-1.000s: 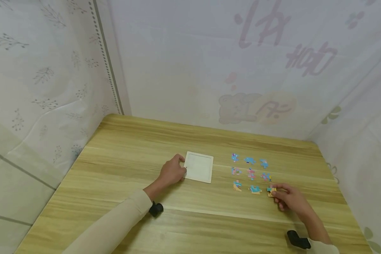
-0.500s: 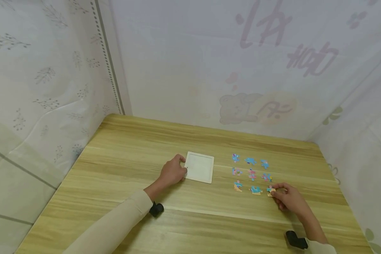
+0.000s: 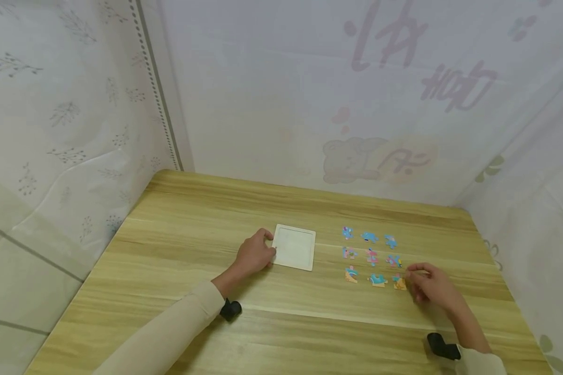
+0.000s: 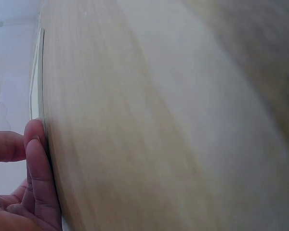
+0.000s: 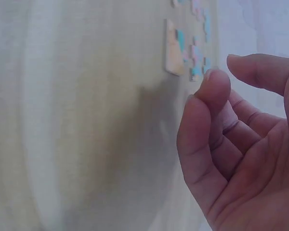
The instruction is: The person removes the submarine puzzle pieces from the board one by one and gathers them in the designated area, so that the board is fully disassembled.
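Observation:
A square, cream puzzle tray (image 3: 294,248) with a raised rim lies flat mid-table. My left hand (image 3: 255,252) grips its left edge with curled fingers; the left wrist view shows the fingertips (image 4: 40,163) right at that edge. Colourful jigsaw pieces (image 3: 371,257) lie to the right of the tray in three rows of three. Just right of the nearest row's last piece (image 3: 399,283), a yellow and teal one, is my right hand (image 3: 432,286). In the right wrist view its thumb and loosely bent fingers stand apart, holding nothing, and that piece (image 5: 173,50) lies beyond the fingertips.
The wooden table (image 3: 206,208) meets a pale printed cloth (image 3: 262,104) at the back, with cloth at both sides too. Black wrist devices (image 3: 231,310) sit under each forearm, close over the table.
My right hand has let go of the lower right puzzle piece and drawn back slightly to the right; the piece stays on the table. The left hand and tray have not moved.

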`<state>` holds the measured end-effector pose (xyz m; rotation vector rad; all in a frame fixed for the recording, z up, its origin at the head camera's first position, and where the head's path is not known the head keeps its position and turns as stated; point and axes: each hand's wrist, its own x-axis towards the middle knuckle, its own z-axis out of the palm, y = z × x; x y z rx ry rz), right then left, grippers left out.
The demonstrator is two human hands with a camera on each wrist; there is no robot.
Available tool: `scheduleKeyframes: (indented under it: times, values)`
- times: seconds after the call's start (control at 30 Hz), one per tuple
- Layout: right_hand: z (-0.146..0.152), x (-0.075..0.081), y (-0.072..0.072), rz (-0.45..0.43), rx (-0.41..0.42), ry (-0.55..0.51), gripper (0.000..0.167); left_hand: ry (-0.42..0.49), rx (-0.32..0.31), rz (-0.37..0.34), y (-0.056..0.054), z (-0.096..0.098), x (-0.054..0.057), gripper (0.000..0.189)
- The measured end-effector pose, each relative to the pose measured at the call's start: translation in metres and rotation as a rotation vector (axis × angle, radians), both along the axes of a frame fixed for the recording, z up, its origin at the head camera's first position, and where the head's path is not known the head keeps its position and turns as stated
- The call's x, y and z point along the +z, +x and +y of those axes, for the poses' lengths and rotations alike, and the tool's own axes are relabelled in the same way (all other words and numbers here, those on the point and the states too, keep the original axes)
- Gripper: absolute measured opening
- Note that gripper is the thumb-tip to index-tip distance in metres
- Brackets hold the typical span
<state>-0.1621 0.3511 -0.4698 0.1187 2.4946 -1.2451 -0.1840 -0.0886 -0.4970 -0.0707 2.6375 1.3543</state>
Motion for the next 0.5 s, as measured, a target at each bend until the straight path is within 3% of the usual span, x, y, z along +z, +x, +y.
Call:
scheduleKeyframes:
  times: [0.27,0.5]
  values:
    - [-0.006,0.015,-0.010,0.034,0.032,0.026,0.046,-0.036,0.020,0.060,0.001,0.003,-0.004,0.031]
    - [-0.013,0.035,-0.016,0.166,0.098,0.146,0.051,0.095,-0.033,-0.002,0.003,-0.013,0.008,0.039]
